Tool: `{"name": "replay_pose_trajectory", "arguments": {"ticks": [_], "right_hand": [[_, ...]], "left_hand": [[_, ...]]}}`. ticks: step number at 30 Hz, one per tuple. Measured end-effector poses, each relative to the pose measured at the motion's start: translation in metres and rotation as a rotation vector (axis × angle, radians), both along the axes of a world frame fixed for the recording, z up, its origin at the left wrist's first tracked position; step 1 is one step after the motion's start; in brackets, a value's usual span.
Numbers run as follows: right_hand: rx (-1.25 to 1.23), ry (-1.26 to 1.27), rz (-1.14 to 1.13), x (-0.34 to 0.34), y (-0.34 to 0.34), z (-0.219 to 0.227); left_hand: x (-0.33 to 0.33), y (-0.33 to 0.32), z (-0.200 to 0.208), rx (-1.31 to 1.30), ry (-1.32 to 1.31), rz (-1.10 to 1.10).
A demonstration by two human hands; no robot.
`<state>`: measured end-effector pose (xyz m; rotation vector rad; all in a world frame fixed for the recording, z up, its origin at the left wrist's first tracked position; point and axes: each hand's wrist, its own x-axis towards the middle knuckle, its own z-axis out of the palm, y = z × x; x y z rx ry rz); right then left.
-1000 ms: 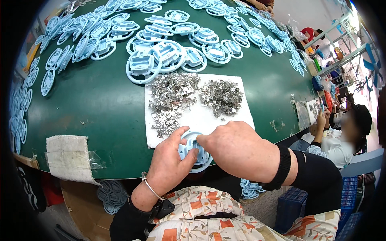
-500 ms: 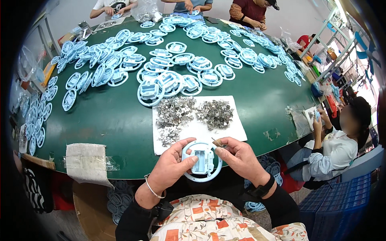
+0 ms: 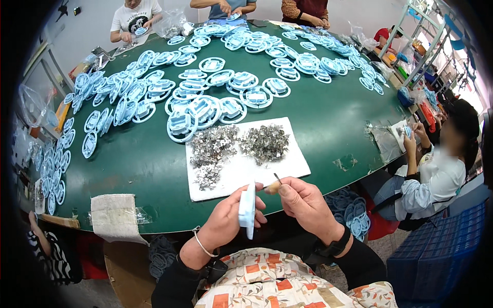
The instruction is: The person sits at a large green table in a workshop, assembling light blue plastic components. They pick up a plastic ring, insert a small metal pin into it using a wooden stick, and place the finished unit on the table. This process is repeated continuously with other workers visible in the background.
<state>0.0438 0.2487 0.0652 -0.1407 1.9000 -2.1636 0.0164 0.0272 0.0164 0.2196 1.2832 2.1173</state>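
The green worktop is strewn with pale blue rings, heaped from its far edge toward its left edge. At the middle of the near edge a white board is laid. On it the larger metal pile is spread toward the far left corner, the smaller metal pile toward the far right. A cloth patch is fixed over the near edge, farther left.

The held ring is gripped by the left hand and turned edge-on, over the worktop's near edge, just beside the board's near edge. By the right hand a thin tool is pinched between thumb and fingers (its exact kind cannot be told, most of it being covered).

The held ring could be dropped off the near edge if the left hand's grip were loosened during turning. The left fingers might be jabbed if the tool were slipped off the plastic, and metal pieces could be scattered if the board were brushed by a wrist.
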Motion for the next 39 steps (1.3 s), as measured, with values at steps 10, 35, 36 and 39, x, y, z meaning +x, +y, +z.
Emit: {"name": "replay_pose_trajectory", "arguments": {"ticks": [10,35,36,39], "right_hand": [[0.412,0.252,-0.083,-0.005,-0.025,0.004],[0.237,0.23,-0.179,-0.036,0.005,-0.046],[0.224,0.241,-0.194,-0.038,0.007,-0.047],[0.246,0.279,-0.206,-0.044,0.004,-0.059]], "left_hand": [[0.003,-0.001,-0.003,0.414,-0.094,-0.114],[0.138,-0.25,-0.061,0.255,-0.374,0.13],[0.152,-0.287,-0.078,0.059,-0.497,0.192],[0.202,-0.35,-0.113,-0.543,-0.58,0.316]]}}
